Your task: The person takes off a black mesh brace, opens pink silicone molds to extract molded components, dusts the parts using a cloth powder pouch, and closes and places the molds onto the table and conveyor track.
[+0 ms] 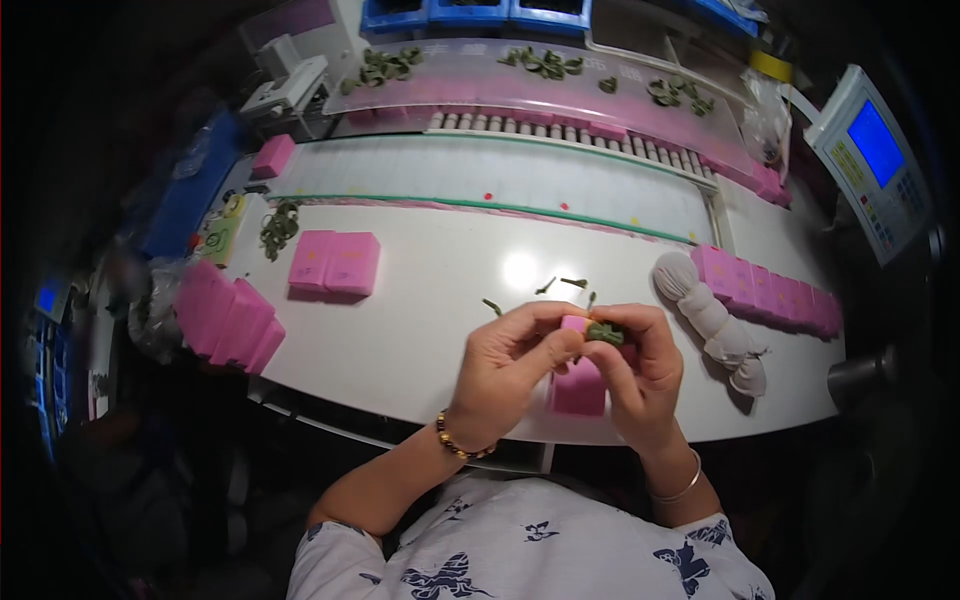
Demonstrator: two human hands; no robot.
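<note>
your two hands at close work over the front edge of the table. your left hand has its grip nearly closed, thumb and forefinger pinching a small pink piece; the other fingers curl behind, and how firmly they press you cannot tell from this view. your right hand has its grip narrowed to the width of a small green bundle, which lies between thumb and fingers, just beside the pink piece. the two grips meet fingertip to fingertip, probably so that one hand can steady while the other makes fine adjustments. below them a pink block sits on the table, partly hidden by your fingers; its place directly under the work presumably keeps it within easy reach. a few green scraps lie loose beyond your hands, clear of your wrists. to your left, a pair of pink blocks stands side by side near a dark green clump, with a leaning pink stack at the table's edge. to your right, a white knotted bundle lies alongside a row of pink blocks, set close together perhaps to save space. the display is angled inward, likely for reading from your seat
</note>
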